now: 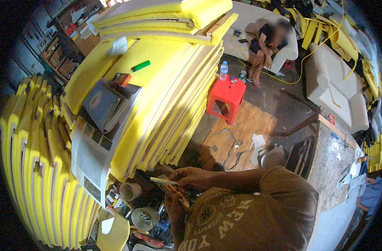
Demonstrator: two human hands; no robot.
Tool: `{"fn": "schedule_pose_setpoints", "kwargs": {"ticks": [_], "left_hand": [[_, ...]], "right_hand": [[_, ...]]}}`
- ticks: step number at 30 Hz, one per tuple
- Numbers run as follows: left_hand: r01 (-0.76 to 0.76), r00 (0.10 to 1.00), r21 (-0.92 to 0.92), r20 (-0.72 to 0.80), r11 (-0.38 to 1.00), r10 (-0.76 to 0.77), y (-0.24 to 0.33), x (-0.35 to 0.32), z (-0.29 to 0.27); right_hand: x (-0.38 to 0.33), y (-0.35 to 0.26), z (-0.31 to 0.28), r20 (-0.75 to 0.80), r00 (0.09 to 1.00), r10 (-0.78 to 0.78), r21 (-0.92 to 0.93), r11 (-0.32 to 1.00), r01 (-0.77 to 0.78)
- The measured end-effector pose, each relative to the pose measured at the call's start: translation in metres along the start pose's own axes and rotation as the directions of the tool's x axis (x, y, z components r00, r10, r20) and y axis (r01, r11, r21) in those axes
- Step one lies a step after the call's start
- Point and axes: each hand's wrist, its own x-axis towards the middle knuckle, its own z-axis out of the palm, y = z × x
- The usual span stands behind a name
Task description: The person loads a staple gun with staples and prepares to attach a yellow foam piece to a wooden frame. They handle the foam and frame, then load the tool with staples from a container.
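Low in front of my shirt, my two hands are close together. My right hand is closed round a thin, pale, flat strip that sticks out to the left past the fingers. Just below it, my left hand has its fingers curled beneath; shadow hides what they hold, though a light edge shows by the palm. A tall stack of yellow foam-covered panels stands beyond the hands. Near them, a round container and a pale bucket stand among clutter.
On the stack lie a dark book, a newspaper, an orange box and a green object. A red stool bears a water bottle. Someone sits on a sofa. A worktable stands right.
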Motion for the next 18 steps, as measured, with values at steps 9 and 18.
{"fn": "schedule_pose_setpoints", "kwargs": {"ticks": [9, 18], "left_hand": [[-0.038, 0.998, -0.063, -0.055, 0.997, 0.034, 0.016, -0.015, -0.022], [0.053, 0.951, -0.136, -0.295, 0.989, -0.091, 0.018, -0.013, -0.071]], "right_hand": [[-0.018, 0.062, -0.008, -0.077, 0.955, 0.287, -0.094, 0.951, -0.294], [-0.011, 0.084, 0.011, -0.165, 0.958, 0.235, -0.105, 0.962, -0.254]]}}
